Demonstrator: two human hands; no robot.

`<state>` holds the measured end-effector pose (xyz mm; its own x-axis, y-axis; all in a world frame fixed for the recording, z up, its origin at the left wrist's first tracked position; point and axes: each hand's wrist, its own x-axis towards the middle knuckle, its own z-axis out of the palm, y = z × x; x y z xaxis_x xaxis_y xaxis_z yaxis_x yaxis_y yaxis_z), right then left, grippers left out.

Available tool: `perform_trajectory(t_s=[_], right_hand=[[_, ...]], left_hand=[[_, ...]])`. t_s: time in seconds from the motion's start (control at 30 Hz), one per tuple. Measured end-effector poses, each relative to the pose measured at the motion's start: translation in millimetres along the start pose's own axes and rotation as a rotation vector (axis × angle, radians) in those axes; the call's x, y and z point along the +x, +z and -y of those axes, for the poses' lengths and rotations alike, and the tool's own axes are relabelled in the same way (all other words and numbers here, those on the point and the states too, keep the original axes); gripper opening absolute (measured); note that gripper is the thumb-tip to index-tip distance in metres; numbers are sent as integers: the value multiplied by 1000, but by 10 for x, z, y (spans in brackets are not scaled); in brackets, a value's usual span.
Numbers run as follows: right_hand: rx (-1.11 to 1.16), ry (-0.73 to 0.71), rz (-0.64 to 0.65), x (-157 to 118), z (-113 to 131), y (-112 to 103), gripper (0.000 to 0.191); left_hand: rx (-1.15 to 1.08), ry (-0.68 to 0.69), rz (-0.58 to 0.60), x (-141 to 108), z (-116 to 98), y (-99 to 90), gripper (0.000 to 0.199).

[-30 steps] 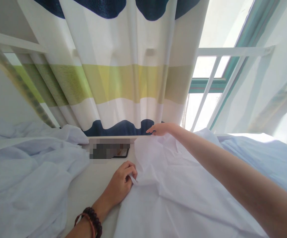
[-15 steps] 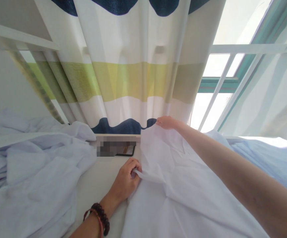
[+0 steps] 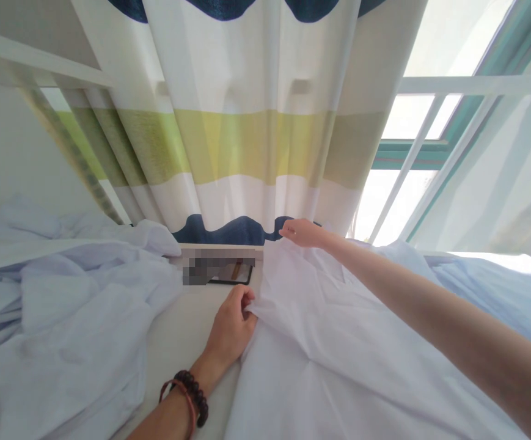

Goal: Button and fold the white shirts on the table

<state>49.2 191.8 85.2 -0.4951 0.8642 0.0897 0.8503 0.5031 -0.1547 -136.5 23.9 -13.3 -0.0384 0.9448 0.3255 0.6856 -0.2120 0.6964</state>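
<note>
A white cloth [image 3: 320, 342], perhaps a garment, lies spread in front of me with shallow creases across it. My left hand [image 3: 233, 321], with dark beads [image 3: 194, 394] and a reddish band at the wrist, is closed on the cloth's left edge, pinching it between thumb and fingers. Farther off, my right hand [image 3: 304, 233] is closed at the cloth's far edge, its fingers curled over the fabric just below the curtain. That forearm stretches over the cloth's right side. Just beyond my left hand lies a flat, dark-framed object [image 3: 231, 274], partly blurred out.
Crumpled white cloth [image 3: 77, 330] is heaped on the left, and light blue cloth [image 3: 503, 293] lies at right. A striped curtain [image 3: 251, 140] hangs across the far side. White rails [image 3: 407, 171] stand before the window at right. Pale surface [image 3: 173, 342] shows between the cloths.
My right hand has shifted slightly left and down along the far edge. My left hand has moved a little left, drawing the cloth's edge with it. The view has turned slightly.
</note>
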Motion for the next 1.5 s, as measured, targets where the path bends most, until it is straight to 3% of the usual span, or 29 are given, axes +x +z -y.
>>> perform_trajectory(t_s=[0.1, 0.23, 0.43, 0.7, 1.0, 1.13, 1.37, 1.5], right_hand=[[101, 0, 93, -54, 155, 63, 37], [235, 27, 102, -34, 272, 114, 29], [421, 163, 25, 76, 252, 47, 27], [495, 284, 91, 110, 295, 143, 30], [535, 179, 271, -103, 249, 114, 30], [506, 157, 307, -308, 270, 220, 22], [541, 125, 262, -455, 237, 280, 11], [585, 142, 156, -349, 270, 202, 30]], left_hand=[[110, -43, 41, -13, -15, 4, 13], [174, -35, 98, -15, -32, -24, 7], [133, -59, 2, 28, 22, -95, 18], [26, -98, -16, 35, 63, -99, 22], [218, -63, 175, 42, 36, -173, 8], [271, -2, 300, -47, 12, -190, 23], [232, 75, 341, -196, -127, -151, 22], [42, 27, 277, -110, -62, -215, 12]])
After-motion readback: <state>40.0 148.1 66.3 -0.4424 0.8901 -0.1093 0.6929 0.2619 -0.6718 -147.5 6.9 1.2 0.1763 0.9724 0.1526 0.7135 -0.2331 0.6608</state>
